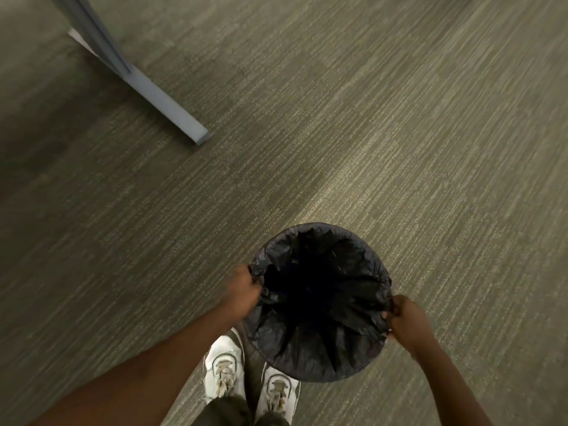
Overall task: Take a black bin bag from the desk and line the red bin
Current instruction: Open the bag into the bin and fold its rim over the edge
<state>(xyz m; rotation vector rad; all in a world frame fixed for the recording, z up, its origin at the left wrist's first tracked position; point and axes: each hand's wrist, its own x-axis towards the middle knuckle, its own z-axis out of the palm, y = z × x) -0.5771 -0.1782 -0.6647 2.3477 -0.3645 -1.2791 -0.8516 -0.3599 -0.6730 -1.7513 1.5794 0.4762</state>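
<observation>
Both hands — left hand [242,290], right hand [405,318] — grip black bin bag [319,348] lining bin

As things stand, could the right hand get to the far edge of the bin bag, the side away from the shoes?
Probably yes. The right hand grips the black bin bag at the rim's right side, and the far edge lies over open carpet with nothing near it. The left hand holds the opposite side, so letting go looks feasible.
</observation>
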